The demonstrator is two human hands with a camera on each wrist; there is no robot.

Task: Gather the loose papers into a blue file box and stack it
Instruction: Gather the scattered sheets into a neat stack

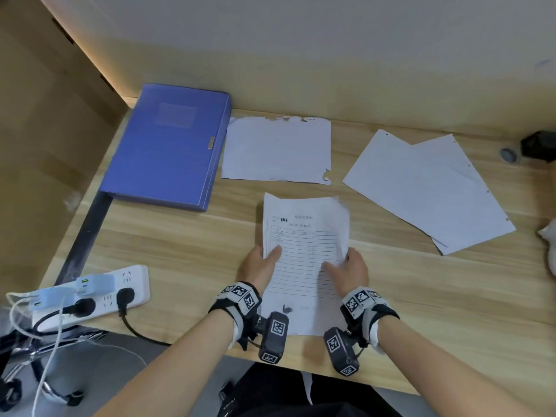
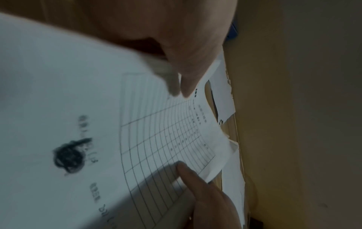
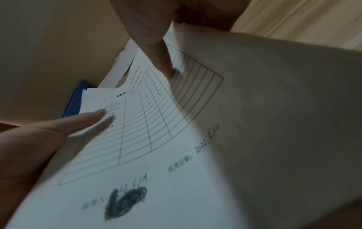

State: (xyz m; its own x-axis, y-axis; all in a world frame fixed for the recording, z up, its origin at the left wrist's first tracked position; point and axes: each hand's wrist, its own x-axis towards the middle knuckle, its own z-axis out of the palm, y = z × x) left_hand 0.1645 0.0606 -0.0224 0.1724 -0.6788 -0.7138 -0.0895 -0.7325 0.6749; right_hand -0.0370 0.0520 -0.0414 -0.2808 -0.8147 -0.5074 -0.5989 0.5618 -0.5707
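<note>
A printed form sheet (image 1: 305, 254) with a ruled table is held above the near edge of the wooden desk (image 1: 180, 239). My left hand (image 1: 263, 264) pinches its left edge, thumb on top. My right hand (image 1: 349, 267) pinches its right edge the same way. Both wrist views show the same form (image 2: 156, 139) (image 3: 147, 124) close up with thumbs on it. A closed blue file box (image 1: 168, 145) lies flat at the back left. A torn white sheet (image 1: 276, 149) lies beside it. Two overlapping white sheets (image 1: 427, 188) lie to the right.
A white power strip (image 1: 99, 293) with plugs and cables sits at the desk's front left corner. A dark small object (image 1: 538, 145) and a grey cap (image 1: 508, 155) lie at the far right by the wall. A white crumpled thing (image 1: 550, 245) shows at the right edge.
</note>
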